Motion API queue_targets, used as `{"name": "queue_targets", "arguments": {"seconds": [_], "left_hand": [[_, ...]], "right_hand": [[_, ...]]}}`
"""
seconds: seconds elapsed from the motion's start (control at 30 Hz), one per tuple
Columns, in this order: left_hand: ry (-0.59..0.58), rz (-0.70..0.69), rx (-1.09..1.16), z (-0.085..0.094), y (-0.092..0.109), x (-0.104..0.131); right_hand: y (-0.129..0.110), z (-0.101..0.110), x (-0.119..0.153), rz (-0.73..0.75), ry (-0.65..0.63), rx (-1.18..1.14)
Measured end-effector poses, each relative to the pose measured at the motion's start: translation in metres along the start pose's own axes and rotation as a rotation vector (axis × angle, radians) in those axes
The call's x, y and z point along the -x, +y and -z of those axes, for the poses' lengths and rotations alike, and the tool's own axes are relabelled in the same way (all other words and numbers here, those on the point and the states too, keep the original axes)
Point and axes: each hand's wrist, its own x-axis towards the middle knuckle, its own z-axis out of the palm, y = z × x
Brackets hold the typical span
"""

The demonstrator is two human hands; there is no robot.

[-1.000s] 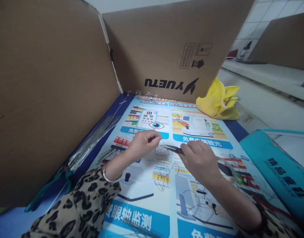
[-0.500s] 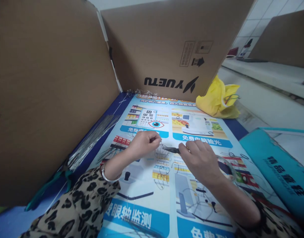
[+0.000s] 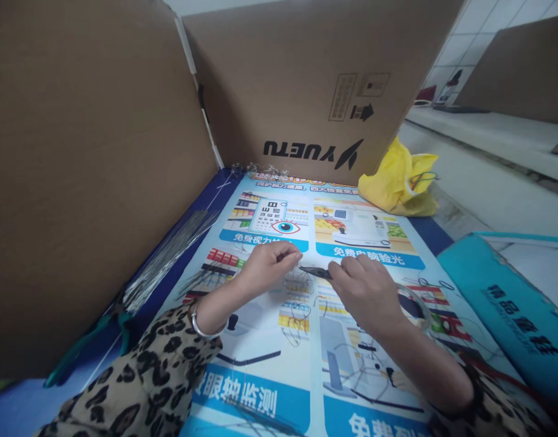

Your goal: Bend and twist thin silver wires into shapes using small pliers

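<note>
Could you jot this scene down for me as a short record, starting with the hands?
Left hand: fingers pinched together, apparently on a thin wire
Right hand: gripping dark pliers, tips close to the left fingertips
Work surface: bent wire pieces on a printed poster
Left side: bundle of straight wires; teal-handled tool
Right side: crumpled yellow bag; teal box
Back: cardboard panel, lettering upside down

One left hand and one right hand mid-frame. One pair of dark pliers dead centre, one pair of teal pliers lower left. One yellow bag upper right, one teal box far right. Wires mid-left: too bunched to count tbh.
</note>
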Motion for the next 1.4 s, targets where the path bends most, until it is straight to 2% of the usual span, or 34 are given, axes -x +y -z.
{"name": "queue_targets", "arguments": {"seconds": [0.27, 0.6, 0.7, 0.9, 1.07, 1.27, 1.4], "left_hand": [[-0.01, 0.039, 0.092, -0.008, -0.008, 0.0], [0.005, -0.039, 0.072, -0.003, -0.002, 0.003], [-0.007, -0.095, 0.072, 0.0, -0.002, 0.003], [-0.041, -0.218, -0.002, 0.003, -0.006, 0.003], [-0.056, -0.24, -0.03, 0.003, -0.007, 0.003], [-0.119, -0.128, 0.039, 0.009, 0.0, 0.001], [-0.087, -0.168, -0.015, 0.014, 0.001, -0.001]], "right_hand": [[-0.002, 0.0, 0.0, -0.013, -0.017, -0.024], [-0.006, -0.006, 0.002, -0.066, -0.101, -0.15], [-0.008, -0.007, 0.002, -0.098, -0.176, -0.198], [-0.01, -0.002, 0.0, -0.215, -0.428, -0.319], [-0.009, 0.002, -0.004, -0.243, -0.544, -0.4], [-0.008, 0.0, -0.003, -0.253, -0.511, -0.404], [-0.007, -0.003, -0.002, -0.247, -0.468, -0.382]]}}
